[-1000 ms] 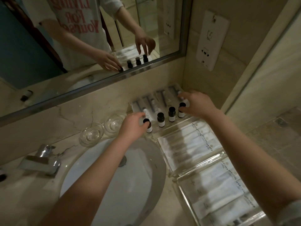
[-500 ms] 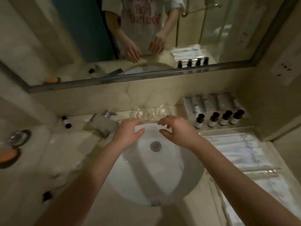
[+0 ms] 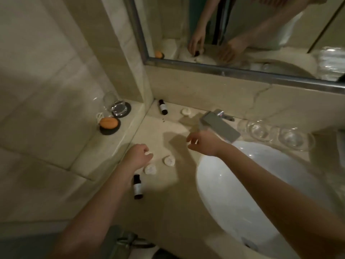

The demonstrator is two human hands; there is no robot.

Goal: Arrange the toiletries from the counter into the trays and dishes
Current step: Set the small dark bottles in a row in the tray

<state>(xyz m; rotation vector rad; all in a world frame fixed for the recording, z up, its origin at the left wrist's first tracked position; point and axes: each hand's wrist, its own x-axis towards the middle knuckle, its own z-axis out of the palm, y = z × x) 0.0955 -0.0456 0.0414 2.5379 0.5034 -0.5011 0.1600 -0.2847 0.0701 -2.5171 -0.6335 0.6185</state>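
Left of the sink, a dark bottle (image 3: 137, 186) lies on its side on the counter, just below my left wrist. A second dark bottle (image 3: 163, 107) lies in the back corner under the mirror. Two round white soaps (image 3: 169, 160) (image 3: 150, 169) lie beside my left hand (image 3: 139, 156), and a third soap (image 3: 186, 111) sits near the faucet. My left hand hovers low with loosely curled fingers and nothing visible in it. My right hand (image 3: 203, 143) hangs above the counter, fingers relaxed and empty. Two clear glass dishes (image 3: 259, 130) (image 3: 293, 139) stand behind the basin.
The white basin (image 3: 261, 193) fills the right side, with a metal faucet (image 3: 218, 126) at its back. On the left ledge an orange soap on a dark dish (image 3: 108, 123) sits beside a glass tumbler on a coaster (image 3: 116, 107). The mirror frame (image 3: 224, 71) runs above.
My view swung left from the bottle tray to the counter's left side. Both hands left the tray bottles and crossed over the basin to the loose soaps and bottles.
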